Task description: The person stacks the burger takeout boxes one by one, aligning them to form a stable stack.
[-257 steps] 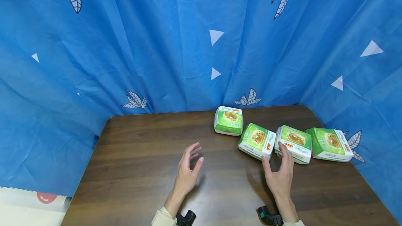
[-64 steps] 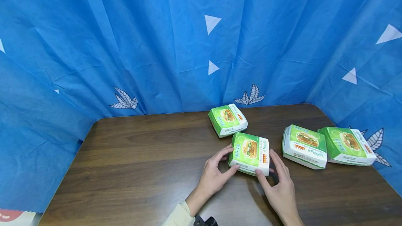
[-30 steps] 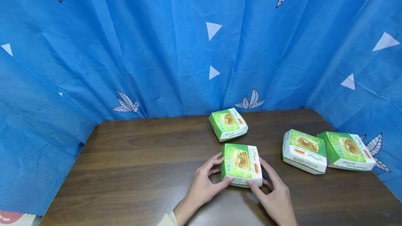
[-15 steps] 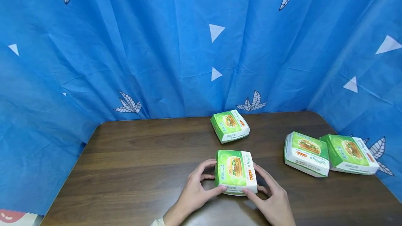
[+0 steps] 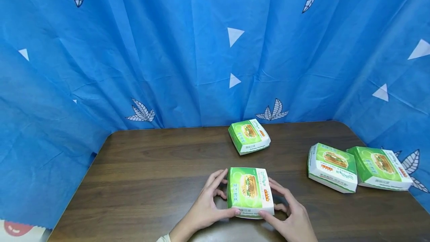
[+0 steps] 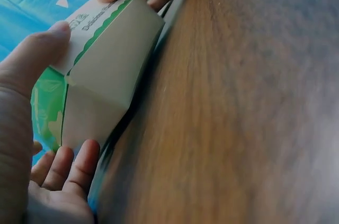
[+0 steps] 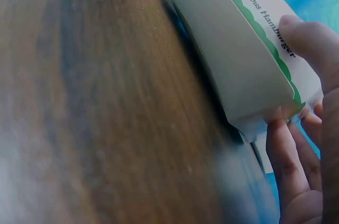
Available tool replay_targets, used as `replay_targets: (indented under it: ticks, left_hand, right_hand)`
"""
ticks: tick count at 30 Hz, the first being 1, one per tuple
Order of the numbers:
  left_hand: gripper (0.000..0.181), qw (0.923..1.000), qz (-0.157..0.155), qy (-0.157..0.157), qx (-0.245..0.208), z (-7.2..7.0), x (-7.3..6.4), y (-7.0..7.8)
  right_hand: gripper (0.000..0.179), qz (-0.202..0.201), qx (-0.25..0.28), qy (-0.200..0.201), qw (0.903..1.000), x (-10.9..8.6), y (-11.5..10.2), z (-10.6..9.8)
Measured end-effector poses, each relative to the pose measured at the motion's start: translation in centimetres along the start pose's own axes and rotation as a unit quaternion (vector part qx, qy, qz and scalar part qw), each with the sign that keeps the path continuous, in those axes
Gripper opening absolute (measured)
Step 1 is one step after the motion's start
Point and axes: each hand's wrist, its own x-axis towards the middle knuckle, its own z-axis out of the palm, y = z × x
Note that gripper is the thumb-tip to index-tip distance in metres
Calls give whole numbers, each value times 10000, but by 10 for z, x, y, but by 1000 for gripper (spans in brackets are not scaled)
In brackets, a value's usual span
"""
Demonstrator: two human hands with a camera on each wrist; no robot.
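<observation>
Fingers (image 5: 216, 181) of the left hand (image 5: 205, 205) and right hand (image 5: 293, 216) grip the burger box (image 5: 248, 190) by its sides, apt for crushable card, probably light, contents unseen.

The head view's bottom edge crops the left sleeve (image 5: 164, 238) and the lower end of the right hand (image 5: 291, 216). The underside of the box (image 5: 250, 189) at lower centre is hidden; its finest print is too small to read. The right wrist view's top edge cuts that box off, and the table (image 7: 95, 128) is blurred at lower left.
</observation>
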Motion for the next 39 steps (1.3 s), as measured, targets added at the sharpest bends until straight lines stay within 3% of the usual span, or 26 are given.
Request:
replay_targets:
  ticks: [5,10,23,30,39]
  left_hand:
    - [111,9990,-76,-165,408,-6,-3,-2]
    - [116,9980,18,-198,597,-11,-5,-5]
    - [116,9983,290,-479,137,-20,-6,-8]
    - [118,9932,-103,-877,-762,-25,-5,-8]
    - [120,9939,184,-934,-552,-26,-4,-6]
  right_hand:
    - [74,-18,161,-177,9997,-2,1,0]
    - [72,346,309,-317,9984,-3,-1,2]
    - [68,721,444,-562,9948,-4,-7,6]
    - [67,671,600,-725,9933,-4,-8,7]
    - [69,272,468,-665,9963,-4,-5,10]
